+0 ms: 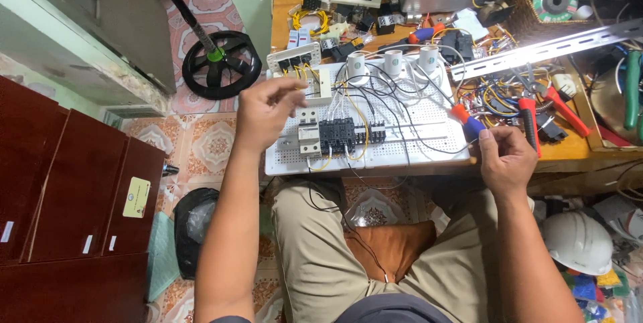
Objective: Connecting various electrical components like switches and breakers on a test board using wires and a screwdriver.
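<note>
Our left hand (264,112) hangs half curled, empty, over white board (429,119). Right hand (506,159) pinches thin wire (429,145). Hard pull might yank wire loose or tip lamp holders (393,63).

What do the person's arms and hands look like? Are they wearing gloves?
No gloves. Both the left hand and the right hand are bare, and so are the forearms: no sleeves reach them, and no watch or rings show. The fingers are uncovered too.
</note>
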